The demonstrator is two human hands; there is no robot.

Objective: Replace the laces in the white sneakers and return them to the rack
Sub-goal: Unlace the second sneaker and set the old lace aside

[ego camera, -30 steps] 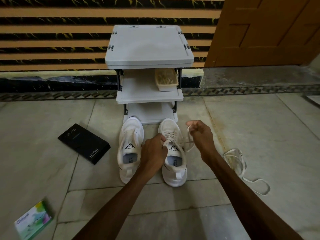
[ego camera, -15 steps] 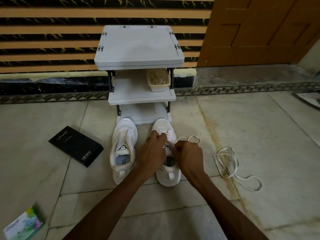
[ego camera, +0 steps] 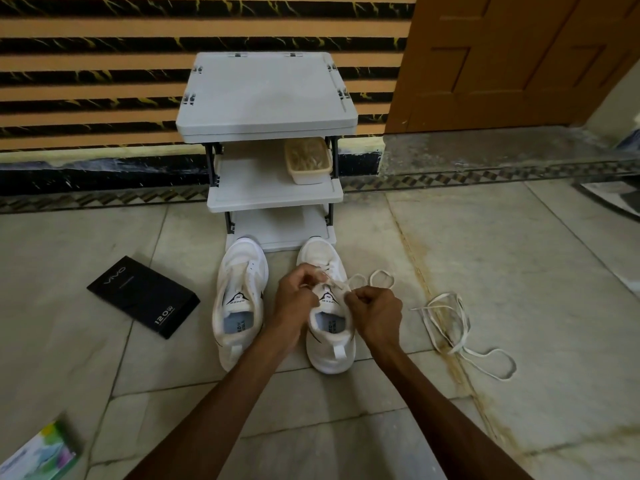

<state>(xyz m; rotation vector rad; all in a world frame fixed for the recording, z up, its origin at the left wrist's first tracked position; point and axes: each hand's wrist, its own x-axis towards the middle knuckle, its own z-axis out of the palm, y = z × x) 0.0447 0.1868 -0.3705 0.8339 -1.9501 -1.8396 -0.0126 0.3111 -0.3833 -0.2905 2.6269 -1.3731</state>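
the lace [ego camera: 333,281] is pinched in your left hand [ego camera: 299,296] and right hand [ego camera: 375,311], so pull evenly to seat it flat on the sneaker [ego camera: 330,336].

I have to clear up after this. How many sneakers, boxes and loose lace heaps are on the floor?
Sneakers: 2, the left sneaker and the right sneaker
Boxes: 2, the black box and the green-and-white box
Loose lace heaps: 1, the lace heap
Total: 5
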